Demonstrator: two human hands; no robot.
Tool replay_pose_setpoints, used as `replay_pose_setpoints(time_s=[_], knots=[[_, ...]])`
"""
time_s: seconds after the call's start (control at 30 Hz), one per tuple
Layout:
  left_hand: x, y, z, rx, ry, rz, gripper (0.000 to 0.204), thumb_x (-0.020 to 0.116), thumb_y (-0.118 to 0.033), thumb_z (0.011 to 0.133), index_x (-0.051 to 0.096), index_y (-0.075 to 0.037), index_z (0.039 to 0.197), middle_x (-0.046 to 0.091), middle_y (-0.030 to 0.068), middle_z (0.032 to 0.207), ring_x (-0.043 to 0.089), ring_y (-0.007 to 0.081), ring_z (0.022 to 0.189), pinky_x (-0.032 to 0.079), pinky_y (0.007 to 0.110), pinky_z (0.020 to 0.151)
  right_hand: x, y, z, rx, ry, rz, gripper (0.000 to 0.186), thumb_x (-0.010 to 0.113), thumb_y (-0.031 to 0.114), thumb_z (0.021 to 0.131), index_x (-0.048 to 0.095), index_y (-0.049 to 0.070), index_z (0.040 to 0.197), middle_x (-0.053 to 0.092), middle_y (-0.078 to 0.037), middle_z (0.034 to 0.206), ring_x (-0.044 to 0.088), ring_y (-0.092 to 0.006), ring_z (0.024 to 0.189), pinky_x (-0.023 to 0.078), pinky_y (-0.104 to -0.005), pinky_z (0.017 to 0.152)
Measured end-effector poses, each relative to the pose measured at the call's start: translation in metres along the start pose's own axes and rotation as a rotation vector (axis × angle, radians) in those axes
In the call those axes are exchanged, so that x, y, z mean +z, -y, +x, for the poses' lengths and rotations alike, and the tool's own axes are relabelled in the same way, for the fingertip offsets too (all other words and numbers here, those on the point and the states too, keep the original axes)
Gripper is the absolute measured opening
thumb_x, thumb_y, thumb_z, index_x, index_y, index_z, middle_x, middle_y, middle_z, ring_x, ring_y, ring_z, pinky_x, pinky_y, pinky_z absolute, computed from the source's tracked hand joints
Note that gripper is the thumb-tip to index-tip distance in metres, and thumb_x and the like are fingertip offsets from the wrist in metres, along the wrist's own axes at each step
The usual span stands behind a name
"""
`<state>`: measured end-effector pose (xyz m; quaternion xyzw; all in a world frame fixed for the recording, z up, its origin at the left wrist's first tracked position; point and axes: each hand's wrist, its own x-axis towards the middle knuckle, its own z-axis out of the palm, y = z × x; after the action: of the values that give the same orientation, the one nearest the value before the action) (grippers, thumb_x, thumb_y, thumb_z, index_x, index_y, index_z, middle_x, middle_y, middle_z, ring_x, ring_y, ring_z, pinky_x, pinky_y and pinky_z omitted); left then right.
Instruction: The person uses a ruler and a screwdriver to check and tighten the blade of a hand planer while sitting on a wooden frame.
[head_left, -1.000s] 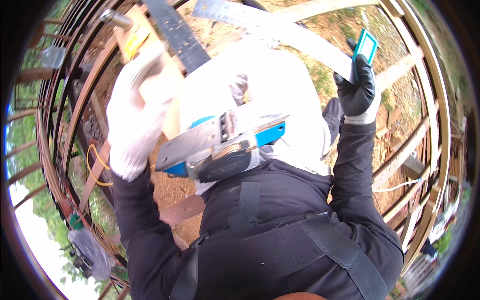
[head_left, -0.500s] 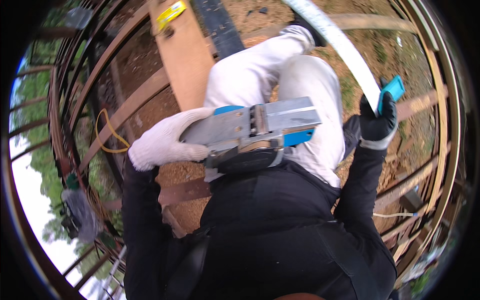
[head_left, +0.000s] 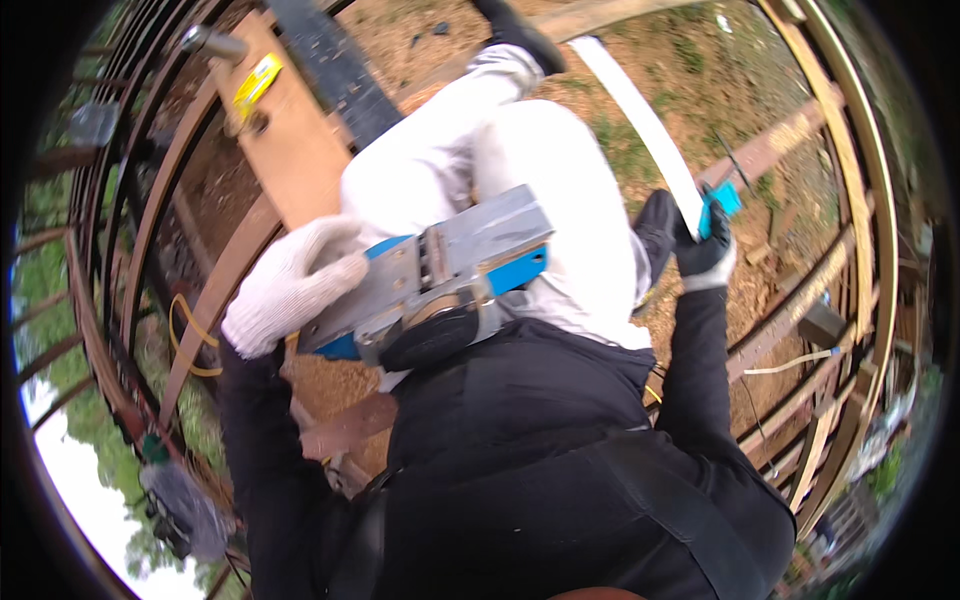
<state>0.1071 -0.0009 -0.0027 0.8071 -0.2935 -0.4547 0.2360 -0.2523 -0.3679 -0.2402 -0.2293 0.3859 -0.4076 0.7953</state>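
Work seems partway: the blue-and-grey metal planer [head_left: 435,282] is already upturned mid-frame, white-gloved left hand [head_left: 295,275] at its edge, grip loosely parted, black-gloved right hand [head_left: 706,255] holding a long flat white strip [head_left: 638,120] clear of it.

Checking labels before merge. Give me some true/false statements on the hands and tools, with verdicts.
1. The right hand holds a teal-handled square with a long, pale blade. True.
2. The left hand wears a black glove. False: its glove is white.
3. The power planer has its flat metal base facing the camera. True.
4. A yellow item lies on the wooden board. True.
5. The power planer lies on the wooden board. False: it is over the person's lap.
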Motion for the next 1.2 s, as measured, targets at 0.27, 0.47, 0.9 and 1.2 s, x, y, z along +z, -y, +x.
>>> replay_pose_setpoints(time_s=[0.27, 0.47, 0.9, 1.2], knots=[[0.013, -0.009, -0.016, 0.187, -0.199, -0.023, 0.037, 0.07, -0.023, 0.095, 0.066, 0.001, 0.123, 0.073, 0.0149, 0.111, 0.069, 0.0216, 0.104, 0.053, 0.034, 0.093, -0.097, -0.004, 0.0, 0.011, -0.016, -0.145, 0.044, 0.056, 0.028, 0.105, 0.057, 0.004, 0.142, 0.065, -0.016, 0.136, 0.062, -0.0285, 0.124, 0.051, -0.0445, 0.105], [0.059, -0.02, -0.065, 0.412, -0.385, 0.155, 0.069, 0.082, -0.018, 0.072, 0.059, 0.003, 0.133, 0.061, 0.0223, 0.133, 0.062, 0.0365, 0.121, 0.049, 0.042, 0.105, -0.141, -0.058, 0.017, -0.034, -0.128, 0.095, 0.041, 0.058, 0.026, 0.105, 0.057, 0.004, 0.139, 0.068, -0.01, 0.13, 0.065, -0.0254, 0.117, 0.048, -0.0422, 0.107], [0.045, -0.012, -0.029, 0.1, -0.166, -0.096, 0.085, 0.069, -0.021, 0.068, 0.049, 0.006, 0.146, 0.055, 0.022, 0.145, 0.052, 0.0305, 0.138, 0.038, 0.04, 0.118, -0.191, 0.026, 0.106, -0.299, -0.497, 0.66, 0.024, 0.055, 0.014, 0.097, 0.06, 0.0, 0.116, 0.07, -0.02, 0.116, 0.067, -0.0396, 0.11, 0.053, -0.0606, 0.103], [0.058, -0.03, -0.025, 0.063, -0.162, 0.112, 0.1, 0.075, -0.026, 0.048, 0.052, 0.004, 0.141, 0.056, 0.0192, 0.134, 0.056, 0.035, 0.127, 0.042, 0.041, 0.112, -0.228, 0.087, 0.261, -0.379, -0.515, 0.604, 0.027, 0.059, 0.015, 0.099, 0.058, -0.001, 0.121, 0.069, -0.022, 0.115, 0.07, -0.0386, 0.103, 0.062, -0.054, 0.092]])
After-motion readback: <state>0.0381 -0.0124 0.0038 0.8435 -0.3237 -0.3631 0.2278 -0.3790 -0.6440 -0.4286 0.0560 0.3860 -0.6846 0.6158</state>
